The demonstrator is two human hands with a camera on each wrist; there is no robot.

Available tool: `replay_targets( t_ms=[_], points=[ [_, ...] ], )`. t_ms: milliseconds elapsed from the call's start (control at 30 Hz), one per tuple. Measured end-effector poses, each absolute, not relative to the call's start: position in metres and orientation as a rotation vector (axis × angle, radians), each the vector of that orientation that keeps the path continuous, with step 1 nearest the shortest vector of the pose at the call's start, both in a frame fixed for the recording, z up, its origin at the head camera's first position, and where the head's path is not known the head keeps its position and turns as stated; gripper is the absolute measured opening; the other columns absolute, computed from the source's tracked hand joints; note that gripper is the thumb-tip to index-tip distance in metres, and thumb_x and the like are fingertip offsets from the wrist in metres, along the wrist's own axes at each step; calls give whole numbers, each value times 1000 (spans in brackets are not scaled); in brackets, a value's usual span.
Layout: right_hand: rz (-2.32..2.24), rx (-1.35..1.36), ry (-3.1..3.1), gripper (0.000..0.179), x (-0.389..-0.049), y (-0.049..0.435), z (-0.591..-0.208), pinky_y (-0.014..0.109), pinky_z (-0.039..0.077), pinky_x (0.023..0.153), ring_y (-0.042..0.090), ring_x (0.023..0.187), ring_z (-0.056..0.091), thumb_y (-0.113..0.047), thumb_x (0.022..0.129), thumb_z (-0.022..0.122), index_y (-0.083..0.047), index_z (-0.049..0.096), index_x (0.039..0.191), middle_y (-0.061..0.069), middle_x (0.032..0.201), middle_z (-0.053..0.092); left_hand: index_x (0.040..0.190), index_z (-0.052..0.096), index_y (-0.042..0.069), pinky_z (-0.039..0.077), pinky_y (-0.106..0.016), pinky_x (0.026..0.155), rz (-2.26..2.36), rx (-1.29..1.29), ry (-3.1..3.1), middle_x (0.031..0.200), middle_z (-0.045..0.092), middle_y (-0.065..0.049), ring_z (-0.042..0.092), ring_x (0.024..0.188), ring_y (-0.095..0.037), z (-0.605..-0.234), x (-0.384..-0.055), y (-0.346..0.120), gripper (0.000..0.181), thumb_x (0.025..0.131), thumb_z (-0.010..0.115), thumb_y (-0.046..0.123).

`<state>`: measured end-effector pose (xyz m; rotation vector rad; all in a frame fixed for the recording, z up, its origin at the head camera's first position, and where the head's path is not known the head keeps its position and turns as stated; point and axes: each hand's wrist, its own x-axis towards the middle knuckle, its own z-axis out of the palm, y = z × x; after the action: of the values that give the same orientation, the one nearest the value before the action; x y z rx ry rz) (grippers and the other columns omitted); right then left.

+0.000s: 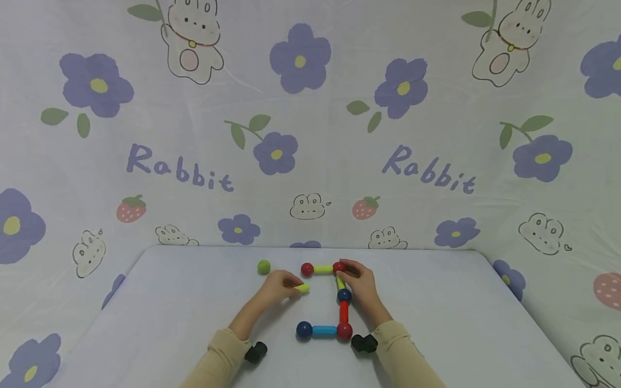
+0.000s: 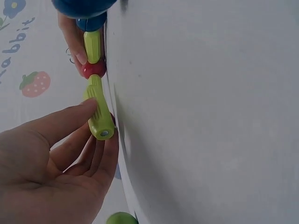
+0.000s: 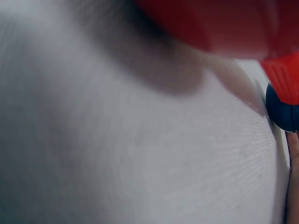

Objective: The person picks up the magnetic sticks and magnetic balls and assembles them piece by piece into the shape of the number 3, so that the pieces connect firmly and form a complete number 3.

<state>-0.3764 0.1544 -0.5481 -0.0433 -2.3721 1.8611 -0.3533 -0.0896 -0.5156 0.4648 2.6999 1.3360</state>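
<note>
My left hand [image 1: 276, 288] pinches a yellow-green rod [image 1: 303, 288] between thumb and fingers; in the left wrist view the rod [image 2: 101, 122] shows a round metal spot on its near end. Rods and balls form a connected shape on the table. At its far right corner my right hand [image 1: 364, 284] holds a red ball [image 1: 338, 267]. From that ball one yellow-green rod [image 1: 322, 269] runs left to another red ball [image 1: 307, 269], and a second [image 1: 340, 281] leads down to a dark blue ball [image 1: 344, 295].
Nearer, a red rod [image 1: 344, 313], a red ball [image 1: 344, 331], a light blue rod [image 1: 324, 331] and a dark blue ball [image 1: 304, 330] continue the shape. A loose green ball [image 1: 264, 267] lies at the back left of the white table [image 1: 160, 318]. Behind hangs a patterned cloth [image 1: 330, 118].
</note>
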Motion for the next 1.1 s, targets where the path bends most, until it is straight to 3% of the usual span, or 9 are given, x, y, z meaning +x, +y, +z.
replay_targets(
  t_ms=[1100],
  points=[
    [1888,-21,-2354,41,-377,156,-550,38,49,104,27,120,62,-12,87,71,-10,63,127,13,130,63,103,74,6,56,-36,89,1222,614,2596,101,74,-7,67,95,-19,-516,-354,-45,21,82,76,7]
  ],
)
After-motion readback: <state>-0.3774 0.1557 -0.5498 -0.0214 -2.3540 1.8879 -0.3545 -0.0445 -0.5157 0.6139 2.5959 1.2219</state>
